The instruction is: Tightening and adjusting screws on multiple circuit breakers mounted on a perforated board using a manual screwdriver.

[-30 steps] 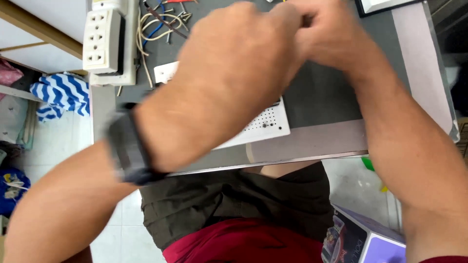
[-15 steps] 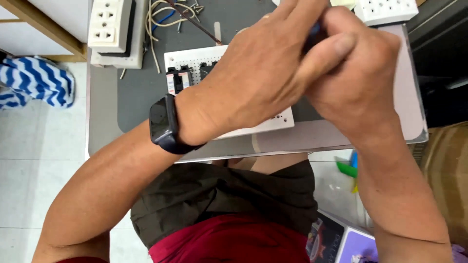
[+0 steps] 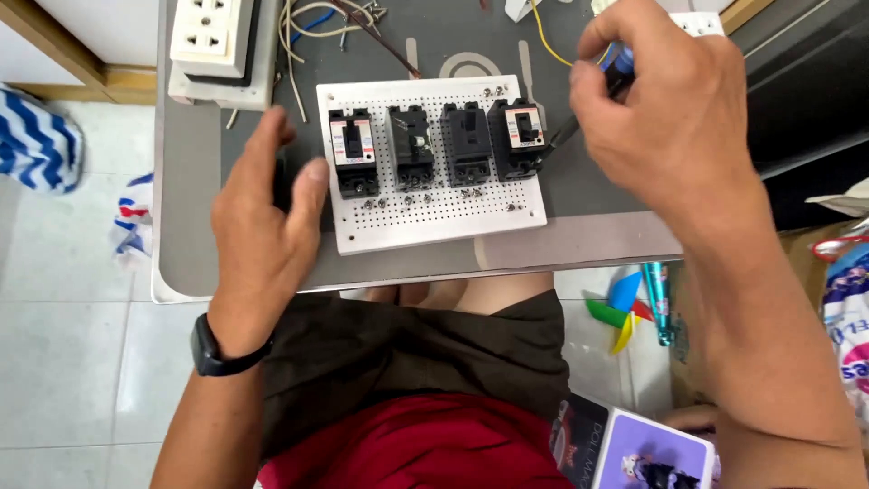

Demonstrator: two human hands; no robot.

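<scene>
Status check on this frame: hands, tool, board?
Right hand grips screwdriver, tip at rightmost breaker. Left hand open, steadying perforated board. Nothing blocking.

Labels: small rectangular white-and-red label (image 3: 349, 142) on the front of the leftmost black breaker; a similar white label with red (image 3: 525, 126) on the rightmost breaker.

Packages: purple-and-black box (image 3: 634, 448), bottom edge, right of the lap; white plastic bag with blue and red print (image 3: 846, 326), far right edge.
</scene>
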